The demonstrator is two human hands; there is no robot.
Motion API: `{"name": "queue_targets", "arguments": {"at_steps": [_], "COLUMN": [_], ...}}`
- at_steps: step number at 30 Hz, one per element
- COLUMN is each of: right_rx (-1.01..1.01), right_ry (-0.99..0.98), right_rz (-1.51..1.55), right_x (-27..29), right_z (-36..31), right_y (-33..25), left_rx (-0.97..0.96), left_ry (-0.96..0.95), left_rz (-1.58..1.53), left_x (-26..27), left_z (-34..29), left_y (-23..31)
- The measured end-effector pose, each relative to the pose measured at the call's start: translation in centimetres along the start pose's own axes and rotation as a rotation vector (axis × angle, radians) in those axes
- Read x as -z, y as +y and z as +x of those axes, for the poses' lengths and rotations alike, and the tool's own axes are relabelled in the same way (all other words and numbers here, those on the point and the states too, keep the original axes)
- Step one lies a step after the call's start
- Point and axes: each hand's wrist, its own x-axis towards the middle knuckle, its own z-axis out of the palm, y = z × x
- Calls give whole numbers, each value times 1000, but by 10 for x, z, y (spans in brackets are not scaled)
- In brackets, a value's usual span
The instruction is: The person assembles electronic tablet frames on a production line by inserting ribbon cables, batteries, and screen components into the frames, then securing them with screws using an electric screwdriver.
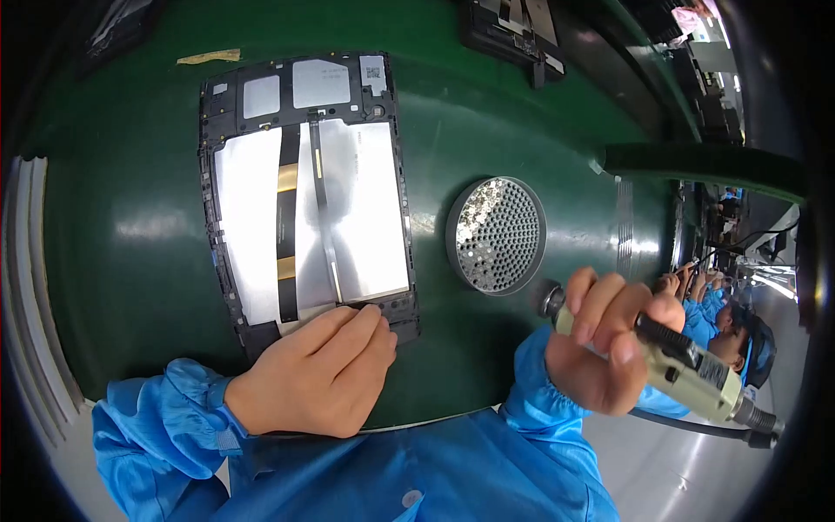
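Observation:
An opened tablet housing lies on the green bench, black-framed with bright silver plates and dark ribbon strips running down it. Over its near edge sits my left hand, fingers bent and pressed together at the tips; whatever may be between them is hidden. My right hand is wrapped around a pale green electric screwdriver, raised above the bench's near right side. The screwdriver's dark nose points left, and its cable leaves at the lower right. A round grey perforated dish with small silver screws stands between tablet and screwdriver.
A yellowish strip lies beyond the tablet. Another dark device is at the far side, and a green bar crosses at the right. White ridged edging runs along the left. A co-worker in blue sits at the right.

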Motion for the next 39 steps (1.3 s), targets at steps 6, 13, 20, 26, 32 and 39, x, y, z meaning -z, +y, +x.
{"name": "queue_targets", "arguments": {"at_steps": [6,13,20,26,32,39], "right_rx": [-56,-127,-151,-170,-169,-175], "right_ry": [-77,-349,-330,-352,-390,-398], "right_rz": [13,31,-9,-9,-11,-7], "right_x": [-18,-39,-41,-39,-39,-41], "right_z": [-18,-28,-29,-28,-28,-27], "right_y": [-3,7,11,13,13,16], "left_rx": [13,49,33,34,40,46], "left_ry": [-10,33,12,6,4,1], "left_rz": [-54,-30,-100,-121,-127,-134], "left_x": [2,-4,-2,-6,-7,-5], "left_z": [2,-8,-4,-6,-7,-8], "left_y": [-1,-1,-5,-3,-2,-4]}}
